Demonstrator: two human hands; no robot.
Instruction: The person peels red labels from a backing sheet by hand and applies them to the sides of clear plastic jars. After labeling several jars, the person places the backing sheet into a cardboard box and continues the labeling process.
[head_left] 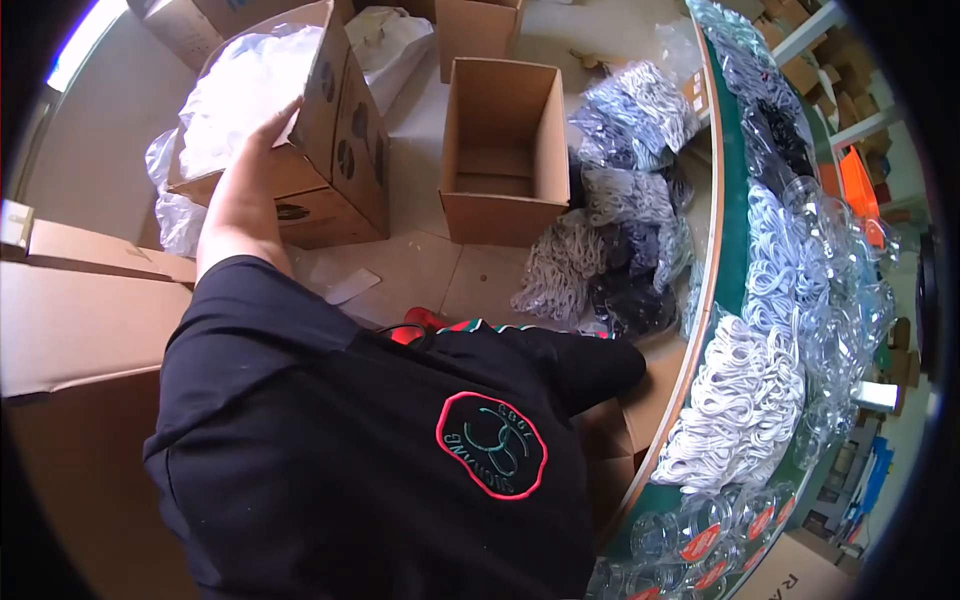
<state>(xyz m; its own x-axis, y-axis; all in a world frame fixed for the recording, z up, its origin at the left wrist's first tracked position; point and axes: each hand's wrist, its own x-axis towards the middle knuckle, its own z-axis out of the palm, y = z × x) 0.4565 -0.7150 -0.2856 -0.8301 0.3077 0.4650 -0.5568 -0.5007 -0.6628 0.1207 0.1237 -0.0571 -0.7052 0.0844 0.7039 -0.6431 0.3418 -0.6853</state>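
My left arm stretches forward to a cardboard box (340, 150) filled with white plastic bags (245, 85). At the box's near rim, my left hand (270, 130) touches the white plastic, and its fingers are mostly hidden there. I cannot make out whether they grip anything. My right arm shows only as a black sleeve pointing right, and the right hand is out of sight. An open cardboard box (505, 215) with nothing visible inside stands on the floor to the right of the filled one.
Bagged bundles of grey and white cord (635, 115) are heaped on the floor beside the green table (733, 200). On that table lie white cord bundles (740, 410) and clear plastic containers (700, 535). More cardboard boxes (90, 325) stand at the left.
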